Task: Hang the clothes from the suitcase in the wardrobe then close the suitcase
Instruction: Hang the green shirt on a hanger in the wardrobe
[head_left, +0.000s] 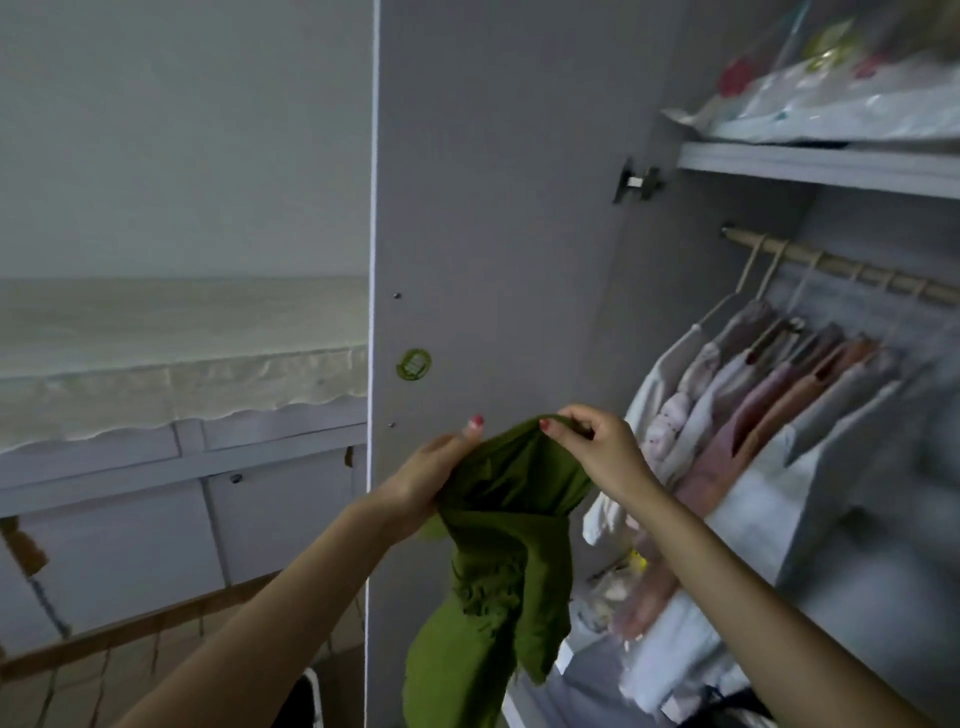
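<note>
A green garment (493, 561) hangs down in front of the open wardrobe door (493, 208). My left hand (431, 478) grips its upper left edge with the thumb raised. Pinching the top hem at the right is my right hand (597, 447). The two hands hold the opening of the garment spread between them. To the right, the wardrobe rail (841, 270) carries several hangers with pale and pink clothes (753, 415). The suitcase is not in view.
A shelf (821, 166) above the rail holds plastic-wrapped bedding (831, 98). Folded items lie at the wardrobe bottom (649, 675). Left of the door stands a bed with a lace-edged cover (182, 384) and drawers beneath.
</note>
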